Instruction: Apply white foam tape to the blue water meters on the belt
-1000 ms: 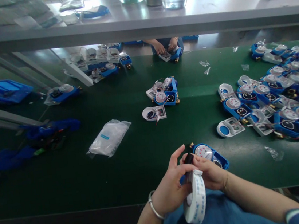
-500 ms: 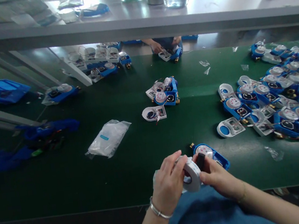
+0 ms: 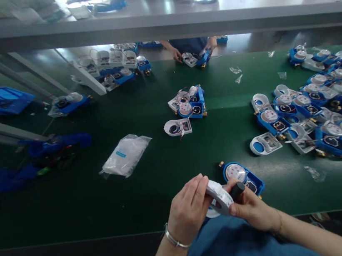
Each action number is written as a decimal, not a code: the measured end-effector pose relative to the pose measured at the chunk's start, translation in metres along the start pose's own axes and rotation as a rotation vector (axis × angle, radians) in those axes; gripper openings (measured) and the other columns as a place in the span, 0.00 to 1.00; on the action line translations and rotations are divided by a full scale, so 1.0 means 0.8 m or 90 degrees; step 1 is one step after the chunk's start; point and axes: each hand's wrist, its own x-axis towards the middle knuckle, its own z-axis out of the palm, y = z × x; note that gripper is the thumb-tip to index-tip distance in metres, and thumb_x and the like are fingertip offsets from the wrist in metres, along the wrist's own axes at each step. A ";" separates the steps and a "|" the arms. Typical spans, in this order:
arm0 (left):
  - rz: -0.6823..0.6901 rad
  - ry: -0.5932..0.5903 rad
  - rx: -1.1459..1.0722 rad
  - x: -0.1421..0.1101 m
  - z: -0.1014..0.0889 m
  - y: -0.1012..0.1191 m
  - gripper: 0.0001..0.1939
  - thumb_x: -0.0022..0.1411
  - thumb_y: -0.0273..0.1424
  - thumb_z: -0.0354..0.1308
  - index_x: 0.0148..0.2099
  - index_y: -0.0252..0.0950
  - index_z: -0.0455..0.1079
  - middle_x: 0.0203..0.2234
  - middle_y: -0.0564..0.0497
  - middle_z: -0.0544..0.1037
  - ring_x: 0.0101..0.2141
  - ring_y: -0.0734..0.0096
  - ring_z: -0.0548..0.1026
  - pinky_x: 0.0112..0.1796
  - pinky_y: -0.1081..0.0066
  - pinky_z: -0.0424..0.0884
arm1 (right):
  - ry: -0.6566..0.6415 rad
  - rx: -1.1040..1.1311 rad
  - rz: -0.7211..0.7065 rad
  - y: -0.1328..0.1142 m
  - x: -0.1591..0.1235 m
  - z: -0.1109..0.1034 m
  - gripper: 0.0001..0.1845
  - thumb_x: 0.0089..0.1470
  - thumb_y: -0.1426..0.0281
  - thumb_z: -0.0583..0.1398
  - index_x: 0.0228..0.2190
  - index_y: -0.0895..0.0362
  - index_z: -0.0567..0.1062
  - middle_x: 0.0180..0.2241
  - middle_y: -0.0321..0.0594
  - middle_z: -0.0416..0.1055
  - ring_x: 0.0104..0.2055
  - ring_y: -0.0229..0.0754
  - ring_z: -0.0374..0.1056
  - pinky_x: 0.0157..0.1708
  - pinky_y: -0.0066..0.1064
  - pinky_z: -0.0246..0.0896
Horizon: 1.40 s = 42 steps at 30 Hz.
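Observation:
A white roll of tape or labels [image 3: 220,195] stands tilted between my hands, over the table's near edge. The fingers of my left hand [image 3: 188,207] close on its left side. My right hand [image 3: 254,208] grips its lower right rim with the thumb, and also has a black cylinder [image 3: 237,189] in its fingers. Partly hidden below the roll is a white rounded piece [image 3: 212,213]. Just beyond my right hand lies a blue meter-like unit [image 3: 236,172] with a round clear-covered dial and a brass fitting.
Many similar blue units [image 3: 331,132] and white covers [image 3: 265,144] crowd the right. Several more parts [image 3: 191,107] lie mid-table, with a plastic bag [image 3: 126,155] to their left. A shelf [image 3: 157,25] spans above. Across the table, another person's hands [image 3: 177,55] handle a unit.
My left hand has shifted slightly left and down along the roll. The roll and the black cylinder have turned a little. Across the table, the other person's hands have moved apart.

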 end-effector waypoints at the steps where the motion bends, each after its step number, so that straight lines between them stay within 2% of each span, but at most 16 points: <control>1: -0.006 0.003 -0.002 0.000 0.001 -0.001 0.21 0.57 0.25 0.53 0.54 0.33 0.58 0.42 0.42 0.73 0.45 0.63 0.71 0.44 0.65 0.73 | 0.000 -0.005 -0.001 -0.001 0.000 0.000 0.16 0.46 0.62 0.62 0.34 0.55 0.63 0.33 0.37 0.65 0.36 0.39 0.61 0.37 0.30 0.55; 5: 0.002 -0.018 -0.058 -0.001 0.006 -0.008 0.23 0.57 0.23 0.53 0.55 0.35 0.57 0.43 0.43 0.71 0.49 0.62 0.67 0.47 0.63 0.71 | 0.008 -0.042 -0.007 -0.002 0.002 0.001 0.16 0.46 0.62 0.62 0.35 0.55 0.64 0.33 0.37 0.65 0.36 0.39 0.61 0.37 0.30 0.55; 10: -0.025 -0.017 -0.145 -0.011 0.007 -0.020 0.20 0.57 0.20 0.51 0.52 0.38 0.60 0.46 0.43 0.67 0.49 0.65 0.67 0.45 0.66 0.72 | -0.025 -0.154 -0.027 -0.006 0.004 -0.004 0.13 0.52 0.63 0.57 0.39 0.54 0.66 0.39 0.40 0.64 0.40 0.41 0.60 0.41 0.33 0.55; 13: 0.008 -0.029 -0.160 -0.010 0.000 -0.028 0.21 0.56 0.18 0.51 0.51 0.39 0.62 0.47 0.44 0.67 0.50 0.65 0.66 0.46 0.66 0.71 | 0.027 -0.259 -0.018 -0.014 0.007 -0.018 0.14 0.55 0.63 0.53 0.43 0.53 0.67 0.41 0.42 0.62 0.41 0.42 0.60 0.43 0.34 0.55; 16: 0.065 -0.068 -0.164 -0.002 -0.008 -0.036 0.20 0.56 0.17 0.50 0.50 0.38 0.63 0.46 0.44 0.68 0.52 0.65 0.64 0.48 0.64 0.69 | 0.078 -0.318 -0.028 -0.024 0.011 -0.032 0.14 0.56 0.63 0.53 0.43 0.52 0.69 0.40 0.42 0.64 0.42 0.42 0.59 0.44 0.34 0.54; 20: 0.097 -0.090 -0.172 0.008 -0.014 -0.041 0.18 0.58 0.19 0.50 0.50 0.36 0.62 0.45 0.44 0.70 0.52 0.65 0.65 0.48 0.63 0.70 | 0.046 -0.151 0.045 -0.027 0.017 -0.035 0.19 0.50 0.64 0.59 0.45 0.52 0.66 0.38 0.39 0.64 0.37 0.38 0.61 0.36 0.29 0.58; 22: 0.106 -0.097 -0.182 0.010 -0.015 -0.042 0.17 0.58 0.20 0.50 0.50 0.35 0.62 0.44 0.44 0.71 0.51 0.65 0.66 0.48 0.63 0.70 | 0.070 -0.047 0.073 -0.018 0.021 -0.033 0.19 0.48 0.64 0.61 0.43 0.53 0.64 0.35 0.38 0.64 0.31 0.34 0.61 0.29 0.26 0.56; 25: 0.118 -0.104 -0.195 0.010 -0.014 -0.042 0.16 0.57 0.20 0.51 0.49 0.33 0.64 0.44 0.43 0.72 0.50 0.64 0.67 0.48 0.62 0.70 | 0.147 0.074 0.121 -0.001 0.027 -0.032 0.14 0.52 0.58 0.56 0.36 0.53 0.62 0.25 0.32 0.64 0.19 0.28 0.51 0.19 0.20 0.45; 27: 0.116 -0.108 -0.196 0.009 -0.014 -0.041 0.15 0.57 0.20 0.52 0.47 0.33 0.65 0.43 0.42 0.72 0.50 0.63 0.67 0.47 0.63 0.70 | 0.184 0.118 0.162 0.006 0.029 -0.031 0.15 0.54 0.54 0.52 0.32 0.53 0.59 0.20 0.29 0.60 0.16 0.27 0.44 0.16 0.20 0.37; 29: 0.107 -0.114 -0.192 0.008 -0.014 -0.042 0.14 0.57 0.20 0.52 0.46 0.35 0.65 0.43 0.43 0.72 0.50 0.63 0.67 0.47 0.64 0.71 | 0.192 0.143 0.188 0.007 0.029 -0.030 0.16 0.53 0.52 0.51 0.32 0.53 0.58 0.19 0.28 0.57 0.16 0.28 0.43 0.16 0.21 0.35; 34: 0.101 -0.136 -0.183 0.011 -0.014 -0.044 0.15 0.57 0.20 0.50 0.46 0.37 0.65 0.44 0.44 0.71 0.51 0.63 0.66 0.46 0.64 0.71 | 0.086 0.120 0.191 -0.012 0.021 -0.027 0.14 0.52 0.58 0.56 0.36 0.52 0.58 0.24 0.30 0.58 0.19 0.28 0.46 0.19 0.21 0.38; 37: 0.117 -0.158 -0.183 0.017 -0.015 -0.045 0.15 0.58 0.20 0.50 0.47 0.36 0.65 0.44 0.44 0.72 0.51 0.64 0.66 0.46 0.64 0.71 | -0.009 -0.035 0.146 -0.027 0.020 -0.032 0.11 0.54 0.61 0.55 0.33 0.55 0.61 0.24 0.31 0.60 0.22 0.29 0.51 0.22 0.22 0.44; 42: 0.151 -0.186 -0.200 0.026 -0.016 -0.045 0.14 0.58 0.21 0.50 0.47 0.35 0.64 0.44 0.44 0.72 0.51 0.64 0.66 0.47 0.64 0.70 | -0.151 -0.364 0.108 -0.047 0.026 -0.044 0.11 0.54 0.61 0.54 0.30 0.58 0.65 0.27 0.33 0.63 0.28 0.32 0.56 0.29 0.25 0.52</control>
